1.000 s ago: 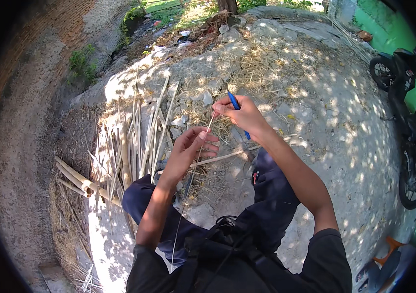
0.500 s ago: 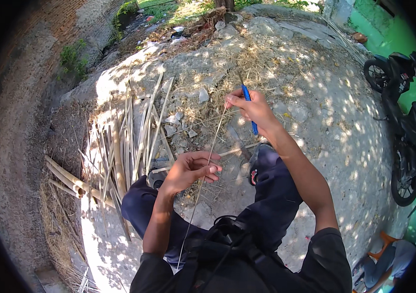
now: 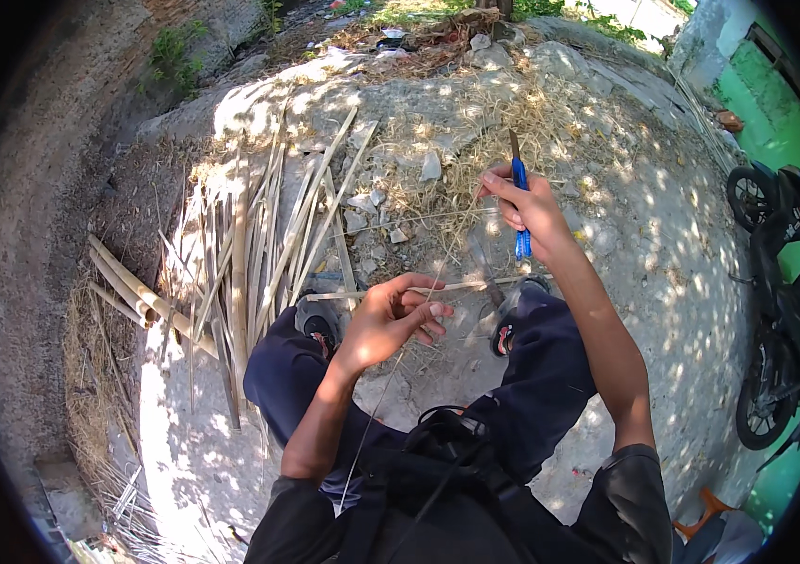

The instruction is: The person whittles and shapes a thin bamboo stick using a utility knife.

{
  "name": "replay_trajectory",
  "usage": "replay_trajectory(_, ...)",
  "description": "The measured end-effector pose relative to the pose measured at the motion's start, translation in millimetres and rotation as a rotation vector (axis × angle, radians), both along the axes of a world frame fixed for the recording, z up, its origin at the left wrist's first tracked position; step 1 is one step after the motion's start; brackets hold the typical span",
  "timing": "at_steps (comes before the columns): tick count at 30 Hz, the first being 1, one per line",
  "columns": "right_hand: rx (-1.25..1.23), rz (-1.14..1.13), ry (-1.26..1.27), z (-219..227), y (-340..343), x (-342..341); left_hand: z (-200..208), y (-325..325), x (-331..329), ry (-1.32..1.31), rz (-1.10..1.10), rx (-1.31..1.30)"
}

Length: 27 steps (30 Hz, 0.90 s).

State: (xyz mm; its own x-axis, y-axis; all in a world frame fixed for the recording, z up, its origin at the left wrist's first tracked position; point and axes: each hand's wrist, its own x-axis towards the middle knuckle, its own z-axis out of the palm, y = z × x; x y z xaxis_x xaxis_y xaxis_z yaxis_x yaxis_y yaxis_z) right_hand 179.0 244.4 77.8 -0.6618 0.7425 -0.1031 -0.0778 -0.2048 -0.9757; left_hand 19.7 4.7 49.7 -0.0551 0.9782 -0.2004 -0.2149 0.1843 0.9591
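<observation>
Two hands work — the right hand (image 3: 530, 209), now lifted higher, clenches a blue-handled knife (image 3: 518, 193), its blade hard to trace, while the left hand (image 3: 389, 320) pinches a thin bamboo sliver (image 3: 391, 368).

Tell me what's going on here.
A person sits on the ground outdoors, working a thin bamboo sliver. The left hand pinches it over the lap, while the right hand, raised ahead, holds a blue-handled knife, blade pointing away. Split bamboo strips lie spread on the ground to the person's left, and a motorbike stands at the right.
</observation>
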Motion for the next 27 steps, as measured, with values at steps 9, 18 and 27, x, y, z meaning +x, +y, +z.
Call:
replay_trajectory(9, 0.087, -0.054, -0.012, 8, -1, -11, 2, -13, -17, 0.032, -0.078, -0.062)
replay_trajectory(18, 0.149, -0.103, -0.038, 7, -4, -15, -4, -22, -25, -0.153, -0.082, 0.007)
replay_trajectory(27, 0.074, -0.109, 0.020, 1, 4, -12, -3, -23, -28, -0.124, -0.081, -0.057)
